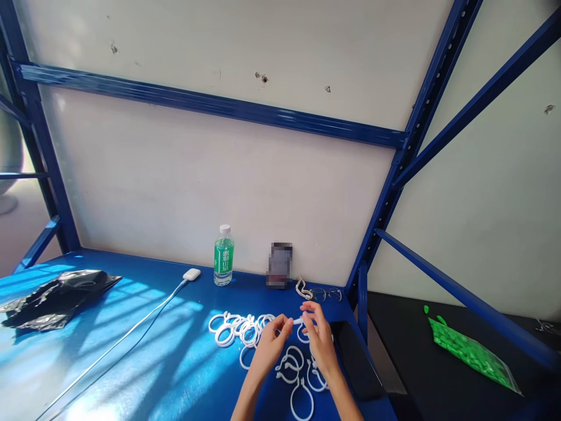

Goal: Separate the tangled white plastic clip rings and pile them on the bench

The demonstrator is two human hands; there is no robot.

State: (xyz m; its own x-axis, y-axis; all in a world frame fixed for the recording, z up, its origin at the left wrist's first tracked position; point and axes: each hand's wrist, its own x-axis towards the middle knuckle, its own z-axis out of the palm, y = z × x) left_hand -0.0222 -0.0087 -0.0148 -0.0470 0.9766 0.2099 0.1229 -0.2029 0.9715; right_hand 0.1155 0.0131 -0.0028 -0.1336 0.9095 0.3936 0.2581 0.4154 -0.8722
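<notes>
My left hand (272,342) is closed in a pinch, thumb and forefinger meeting at one end of a small white plastic curtain ring (298,321). My right hand (319,336) has its fingers bent around the other side of that ring, which they partly hide. To the left lies a heap of white curtain rings (225,335), some overlapping, on the blue tabletop (184,374). Several loose rings (302,403) with small eyelets are spread below and between my wrists.
Along the back stand a water bottle (224,257) and a blurred upright phone-like object (279,266). Glasses (326,294) lie near the post; a dark phone (357,359) is right of my hand. A white cable (127,339) and black plastic bag (61,298) lie left; green pieces fill a bag (471,354).
</notes>
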